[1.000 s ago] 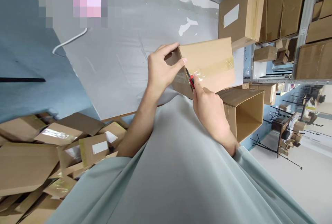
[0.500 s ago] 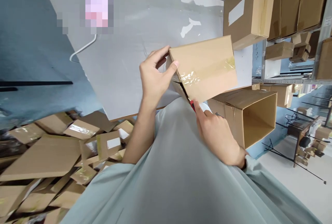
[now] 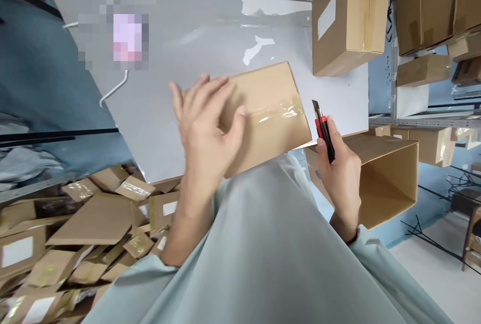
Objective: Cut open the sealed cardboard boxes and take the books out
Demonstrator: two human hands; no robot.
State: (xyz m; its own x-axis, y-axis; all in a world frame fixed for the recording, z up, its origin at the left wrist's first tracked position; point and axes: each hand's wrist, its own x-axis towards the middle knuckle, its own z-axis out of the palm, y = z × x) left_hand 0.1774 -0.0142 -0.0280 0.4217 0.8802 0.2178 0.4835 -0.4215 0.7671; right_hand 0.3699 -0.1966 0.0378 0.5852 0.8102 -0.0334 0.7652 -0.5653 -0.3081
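A brown cardboard box (image 3: 268,113) with clear tape across its top lies at the near edge of the grey table (image 3: 161,108). My left hand (image 3: 210,118) is over the box's left end, fingers spread and slightly blurred; whether it touches the box is hard to tell. To the right of the box, my right hand (image 3: 338,164) is closed around a red and black utility knife (image 3: 324,133). Its blade points up and away from me, apart from the cardboard.
A taller taped box (image 3: 332,28) stands at the table's right side. Below the right edge is an open empty carton (image 3: 391,179). Flattened cardboard (image 3: 93,219) is heaped at lower left. White cables (image 3: 116,88) lie at the table's left. Shelves with boxes stand at right.
My right hand has moved right with the knife, away from the box's near left corner. My left hand has opened wider, and the box has shifted left and turned slightly.
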